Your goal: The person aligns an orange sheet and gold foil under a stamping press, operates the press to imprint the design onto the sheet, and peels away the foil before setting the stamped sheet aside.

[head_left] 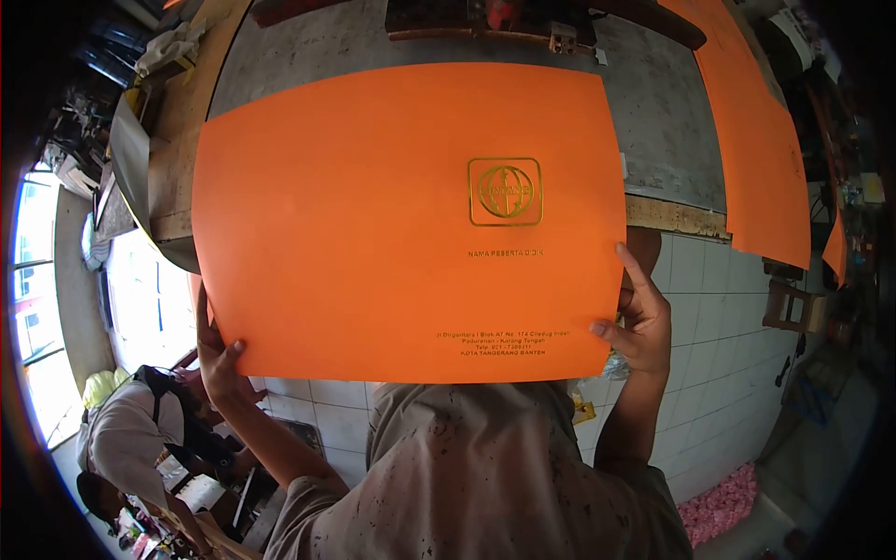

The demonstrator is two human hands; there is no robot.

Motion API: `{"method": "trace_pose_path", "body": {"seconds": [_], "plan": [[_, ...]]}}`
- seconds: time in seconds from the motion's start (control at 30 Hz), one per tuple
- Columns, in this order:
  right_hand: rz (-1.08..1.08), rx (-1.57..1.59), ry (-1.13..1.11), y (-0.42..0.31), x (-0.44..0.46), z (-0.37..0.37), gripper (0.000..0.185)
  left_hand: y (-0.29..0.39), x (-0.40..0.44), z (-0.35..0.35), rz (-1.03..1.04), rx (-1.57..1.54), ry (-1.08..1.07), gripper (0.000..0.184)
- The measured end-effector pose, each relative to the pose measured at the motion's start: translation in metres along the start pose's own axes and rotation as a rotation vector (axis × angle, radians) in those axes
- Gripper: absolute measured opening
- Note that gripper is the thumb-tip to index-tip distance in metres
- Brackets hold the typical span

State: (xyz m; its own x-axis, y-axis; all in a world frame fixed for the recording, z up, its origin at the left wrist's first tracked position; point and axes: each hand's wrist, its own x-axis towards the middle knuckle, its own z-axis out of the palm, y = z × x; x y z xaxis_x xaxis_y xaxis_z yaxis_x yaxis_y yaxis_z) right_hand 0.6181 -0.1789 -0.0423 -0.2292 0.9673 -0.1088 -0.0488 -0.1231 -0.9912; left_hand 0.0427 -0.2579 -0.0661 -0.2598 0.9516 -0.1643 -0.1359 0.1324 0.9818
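Observation:
A large orange printed cover sheet (355, 224) is held up in front of me, spread almost flat between both hands. It bears a gold globe emblem in a square frame and gold lettering on its right half. My left hand (220, 359) grips the lower left corner, thumb on the face and fingers behind. At the lower right edge, my right hand (642, 322) pinches the sheet with the thumb in front; the index finger points up along the edge and the other fingers are partly hidden.
Behind the sheet is a grey worktable (663, 131) with a dark machine part (485, 21) at its far side. More orange sheets (756, 140) lie to the right. A wooden stool (793, 306) stands on the tiled floor. Another person (140, 425) bends over at lower left.

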Motion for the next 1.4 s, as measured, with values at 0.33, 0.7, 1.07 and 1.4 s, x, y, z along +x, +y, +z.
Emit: {"method": "trace_pose_path", "body": {"seconds": [0.33, 0.7, 1.07, 1.4], "plan": [[-0.003, 0.005, -0.017, -0.001, 0.002, -0.003, 0.097, 0.003, -0.004, 0.005, 0.027, -0.032, -0.005, 0.118], [0.018, -0.007, -0.003, 0.001, 0.003, -0.005, 0.1, 0.004, -0.005, -0.005, 0.031, 0.024, -0.03, 0.11], [0.01, -0.001, -0.048, 0.008, -0.002, -0.006, 0.097, 0.005, 0.0, -0.01, 0.043, 0.029, -0.016, 0.101], [-0.02, -0.006, -0.003, -0.003, -0.003, -0.001, 0.093, 0.009, 0.004, -0.017, 0.092, 0.054, -0.033, 0.099]]}}
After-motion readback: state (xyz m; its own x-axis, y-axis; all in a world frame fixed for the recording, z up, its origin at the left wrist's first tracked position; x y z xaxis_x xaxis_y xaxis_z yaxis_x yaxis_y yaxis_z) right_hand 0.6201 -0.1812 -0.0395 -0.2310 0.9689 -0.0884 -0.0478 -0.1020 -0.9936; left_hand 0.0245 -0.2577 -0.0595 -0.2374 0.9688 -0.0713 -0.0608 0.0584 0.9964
